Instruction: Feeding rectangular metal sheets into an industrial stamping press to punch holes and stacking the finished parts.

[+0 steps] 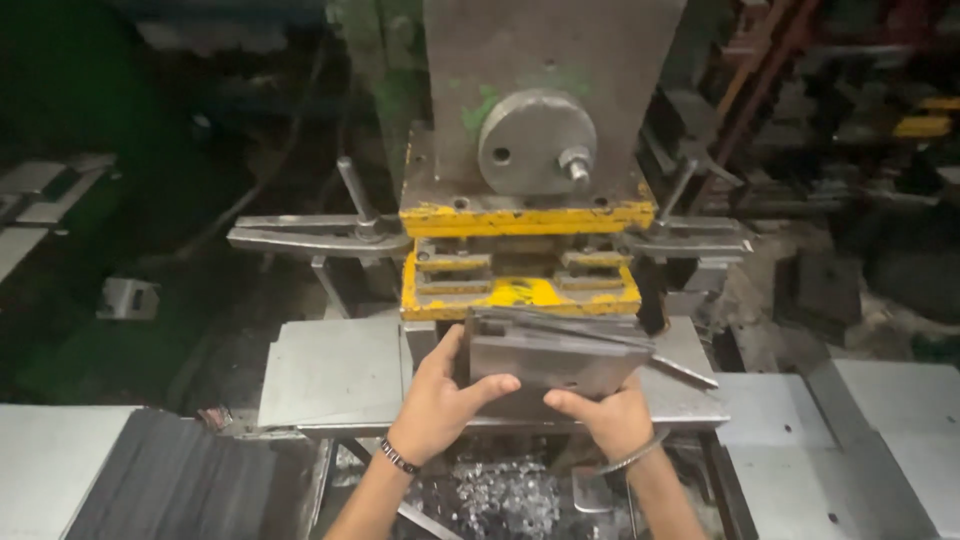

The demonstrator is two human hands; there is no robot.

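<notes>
Both hands grip a stack of grey metal plates [560, 350] in front of a press. My left hand [440, 395] clasps the stack's left end, thumb on its front face. My right hand [610, 415] holds the lower right corner from below. The stack is tilted slightly and sits just in front of the yellow die block [520, 290] of the press. A dark beaded band is on my left wrist, a thin metal bangle on my right.
The grey press head [540, 100] with a round disc stands above the die. A steel table plate [330, 370] lies to the left, more sheets [880, 440] to the right. Dark stacked strips [170, 480] sit at lower left. Shiny metal scrap [500, 495] lies below the hands.
</notes>
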